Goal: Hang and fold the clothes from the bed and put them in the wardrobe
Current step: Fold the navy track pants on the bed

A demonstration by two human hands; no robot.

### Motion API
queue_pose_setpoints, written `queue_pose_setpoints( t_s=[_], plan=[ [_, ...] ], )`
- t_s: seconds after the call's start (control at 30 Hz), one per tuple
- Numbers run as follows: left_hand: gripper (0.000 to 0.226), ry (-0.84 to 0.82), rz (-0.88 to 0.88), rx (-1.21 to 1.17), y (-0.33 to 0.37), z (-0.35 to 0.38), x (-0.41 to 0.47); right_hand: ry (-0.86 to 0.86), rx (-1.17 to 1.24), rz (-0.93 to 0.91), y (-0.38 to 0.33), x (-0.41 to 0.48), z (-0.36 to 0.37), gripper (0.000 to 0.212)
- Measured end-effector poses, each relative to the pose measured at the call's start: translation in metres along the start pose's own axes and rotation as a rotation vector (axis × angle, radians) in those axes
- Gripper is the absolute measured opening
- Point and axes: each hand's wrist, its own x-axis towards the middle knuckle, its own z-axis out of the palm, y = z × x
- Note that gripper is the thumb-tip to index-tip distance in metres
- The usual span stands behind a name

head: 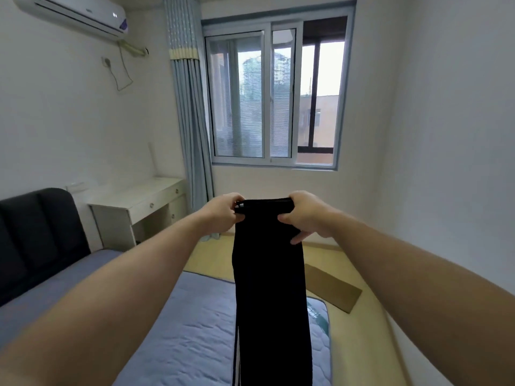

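Left hand [224, 208] – fingers curled round the left end of the waistband of a pair of black trousers [271, 288], pinching it at arm's length. Right hand [305, 215] grips the waistband's right end; thumb on the near side, one finger stretched down over the cloth just below. Both arms out straight, hands level with each other, the band taut between them.

The trousers hang straight down from the hands, folded lengthwise into one narrow strip, a white stripe showing at the lower left edge. Lower end runs out of view.

Below the hands – the bed [192, 338], blue quilted mattress, dark headboard [41, 235] off to the left. Past the right hand and lower, a flat brown cardboard piece [333, 288] lies on the yellow floor.

Beyond the left hand, a white surface with drawers [139, 201] stands against the wall. Above both hands, the window [276, 93], with a blue curtain [189, 112] at its left. Air conditioner [75, 13] high on the left wall.
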Motion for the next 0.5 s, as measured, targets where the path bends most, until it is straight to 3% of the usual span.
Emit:
queue_pose_setpoints(
  t_s=[0.07,0.17,0.23,0.5],
  plan=[
    [0.021,0.078,-0.036,-0.103,0.009,0.016,0.028,0.079,-0.015,-0.027,0.012,0.024,-0.011,0.021],
    [0.026,0.196,-0.029,-0.231,0.028,0.025,0.057,0.286,-0.221,-0.156,0.026,0.048,-0.032,0.021],
    [0.031,0.276,0.008,-0.253,0.040,0.021,0.068,0.379,-0.207,-0.246,0.029,0.053,-0.044,0.017],
    [0.031,0.402,0.173,-0.224,0.068,-0.012,0.030,0.547,-0.201,-0.516,0.006,0.005,-0.044,0.021]
  ],
)
